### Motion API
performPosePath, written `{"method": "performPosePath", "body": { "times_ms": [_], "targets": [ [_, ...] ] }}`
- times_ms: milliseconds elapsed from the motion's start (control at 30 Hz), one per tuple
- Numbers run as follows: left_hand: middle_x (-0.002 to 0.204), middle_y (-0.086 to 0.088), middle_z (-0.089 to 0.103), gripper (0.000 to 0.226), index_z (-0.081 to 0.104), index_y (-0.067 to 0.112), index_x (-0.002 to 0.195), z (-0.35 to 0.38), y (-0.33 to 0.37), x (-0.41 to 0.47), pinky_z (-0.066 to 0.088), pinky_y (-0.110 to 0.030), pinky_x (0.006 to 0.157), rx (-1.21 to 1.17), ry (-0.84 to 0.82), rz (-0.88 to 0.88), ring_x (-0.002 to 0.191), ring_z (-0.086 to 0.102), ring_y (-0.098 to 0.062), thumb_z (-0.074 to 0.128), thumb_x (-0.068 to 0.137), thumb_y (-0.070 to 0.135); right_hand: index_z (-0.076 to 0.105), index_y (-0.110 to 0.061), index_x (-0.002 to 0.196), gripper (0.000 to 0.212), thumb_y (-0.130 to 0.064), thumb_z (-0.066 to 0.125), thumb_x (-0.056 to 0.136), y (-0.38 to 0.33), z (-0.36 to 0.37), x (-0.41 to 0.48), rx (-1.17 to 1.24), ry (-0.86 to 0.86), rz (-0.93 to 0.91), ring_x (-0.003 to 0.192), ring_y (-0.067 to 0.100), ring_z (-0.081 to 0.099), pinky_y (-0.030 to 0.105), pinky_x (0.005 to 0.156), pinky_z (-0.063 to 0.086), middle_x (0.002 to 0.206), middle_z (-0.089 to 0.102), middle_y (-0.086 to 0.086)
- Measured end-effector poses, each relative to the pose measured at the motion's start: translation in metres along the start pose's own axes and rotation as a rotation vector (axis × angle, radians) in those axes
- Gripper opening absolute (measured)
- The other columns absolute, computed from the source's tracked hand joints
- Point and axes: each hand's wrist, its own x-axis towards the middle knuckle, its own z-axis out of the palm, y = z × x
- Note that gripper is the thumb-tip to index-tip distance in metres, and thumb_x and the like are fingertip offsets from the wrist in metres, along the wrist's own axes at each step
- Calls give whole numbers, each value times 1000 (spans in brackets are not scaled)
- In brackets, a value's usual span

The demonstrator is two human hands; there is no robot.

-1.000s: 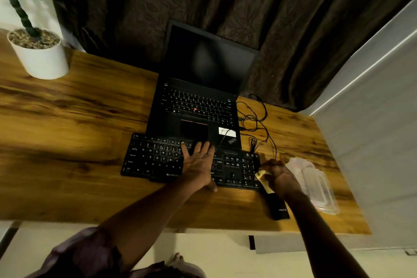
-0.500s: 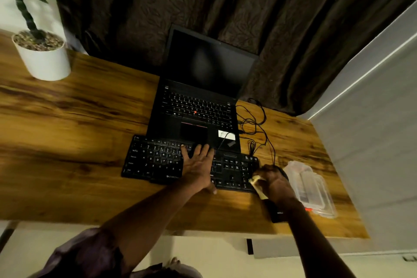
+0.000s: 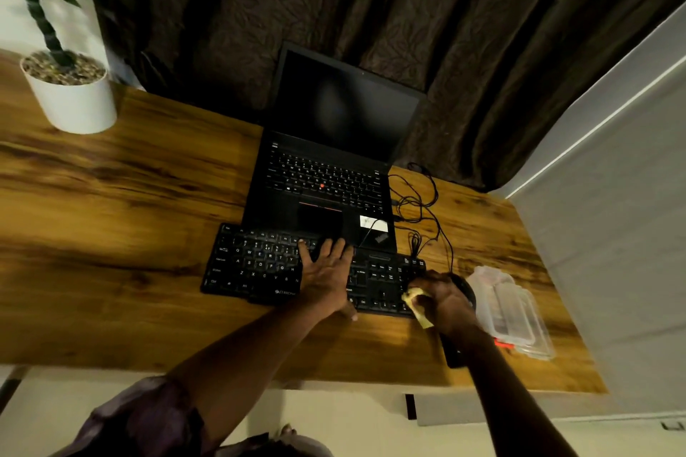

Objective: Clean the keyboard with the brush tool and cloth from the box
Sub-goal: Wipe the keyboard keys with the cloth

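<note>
A black external keyboard [image 3: 256,265] lies on the wooden desk in front of a laptop. My left hand [image 3: 326,275] rests flat on the keyboard's middle with its fingers spread. At the keyboard's right end my right hand [image 3: 443,299] grips a yellow cloth [image 3: 417,302] and holds it against the keys near the front corner. A clear plastic box [image 3: 510,310] sits just to the right of that hand. The brush tool is not clearly visible.
An open black laptop [image 3: 334,174] stands behind the keyboard, with tangled black cables [image 3: 419,211] to its right. A dark mouse [image 3: 466,289] and a flat black object [image 3: 451,351] lie partly under my right arm. A white potted plant [image 3: 72,96] stands far left.
My right hand has moved left with the cloth, from beside the keyboard's right edge onto its right end. My left hand has stayed in place on the keys.
</note>
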Motion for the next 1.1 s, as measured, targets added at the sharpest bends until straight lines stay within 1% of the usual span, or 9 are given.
{"method": "performPosePath", "body": {
  "times_ms": [100, 233, 367, 467, 600, 667, 767, 867, 1100],
  "targets": [
    [165, -5, -5, 139, -2, 20, 156, -1, -1, 0, -5, -68, 114, -1, 4, 6, 151, -6, -27, 82, 55, 66, 63, -29, 126, 34, -25, 65, 93, 24, 0, 0, -3, 62, 46, 122, 24, 46, 31, 98, 38, 135, 51, 7],
    [165, -5, -7, 140, -3, 20, 156, 0, -1, 1, -8, -68, 113, -2, -3, 5, 151, -8, -27, 82, 55, 66, 59, -44, 123, 34, -31, 64, 92, -4, 13, 3, 40, 45, -17, 117, 24, 51, 42, 99, 48, 131, 51, 6],
    [165, -5, -9, 141, -5, 20, 156, 1, 0, 2, -8, -69, 113, -6, -13, -1, 151, -10, -28, 82, 55, 67, 59, -43, 123, 34, -30, 64, 91, -31, 22, 11, 60, 17, -103, 117, 15, 47, 34, 100, 46, 129, 50, -5],
    [165, -5, -8, 140, -3, 20, 156, 1, -1, 1, -8, -69, 113, -7, -6, 6, 151, -8, -28, 82, 55, 66, 57, -46, 126, 36, -35, 63, 92, -13, 16, 10, 67, -8, -2, 117, 20, 50, 39, 99, 48, 134, 52, 2],
    [165, -5, -7, 139, -3, 20, 156, 0, -1, 0, -7, -69, 113, -1, -2, 9, 151, -7, -27, 82, 56, 66, 57, -29, 135, 38, -29, 61, 96, -2, 10, 4, 18, 42, 89, 124, 26, 46, 34, 102, 40, 138, 46, 10],
    [165, -4, -6, 139, -3, 20, 156, 0, -1, 0, -7, -68, 113, -2, -2, 6, 151, -7, -27, 82, 56, 66, 58, -25, 134, 38, -22, 61, 96, -20, 15, 4, 40, 58, -5, 127, 25, 44, 33, 103, 39, 137, 47, 7],
    [165, -4, -7, 139, -4, 20, 156, 0, -1, 1, -7, -69, 113, 5, -3, 2, 151, -8, -27, 81, 56, 67, 63, -31, 123, 33, -17, 63, 93, -52, 28, 5, 119, 56, -150, 117, 16, 50, 33, 102, 46, 129, 56, -1],
    [165, -4, -7, 139, -3, 20, 156, 1, -1, 1, -7, -69, 113, 5, -2, 4, 151, -8, -27, 81, 56, 67, 64, -33, 122, 32, -19, 63, 93, -61, 34, 4, 151, 43, -192, 114, 12, 51, 31, 102, 47, 127, 57, -4],
    [165, -4, -7, 140, -3, 20, 156, 2, -3, 1, -8, -69, 113, -4, 6, 12, 151, -8, -26, 81, 55, 68, 62, -31, 124, 32, -24, 64, 93, -18, 28, -9, 99, 89, -26, 117, 21, 51, 37, 99, 48, 130, 53, 3]
  ]
}}
